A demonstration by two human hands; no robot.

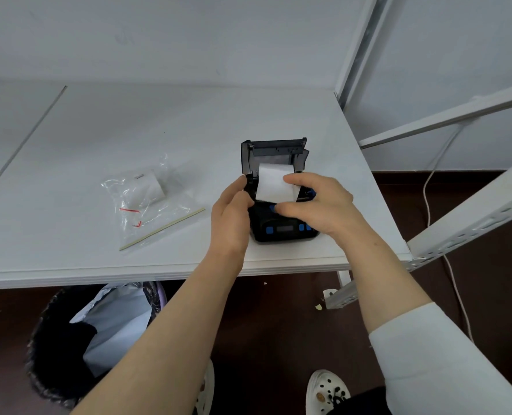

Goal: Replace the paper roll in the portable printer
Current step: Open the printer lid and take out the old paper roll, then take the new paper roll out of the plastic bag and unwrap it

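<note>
Sitting near the front right corner of the white bench point(159, 121): the black portable printer point(281, 226), lid point(274, 149) standing open. Pinching the white paper roll point(274, 182) over the open compartment: the right hand point(317, 205). Gripping the printer's left side: the left hand point(230, 214). Lying left of it: a clear plastic bag point(147, 202).

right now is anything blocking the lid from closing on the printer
Yes. The right hand holds the white paper strip over the black portable printer's open bay, below the raised lid.
</note>
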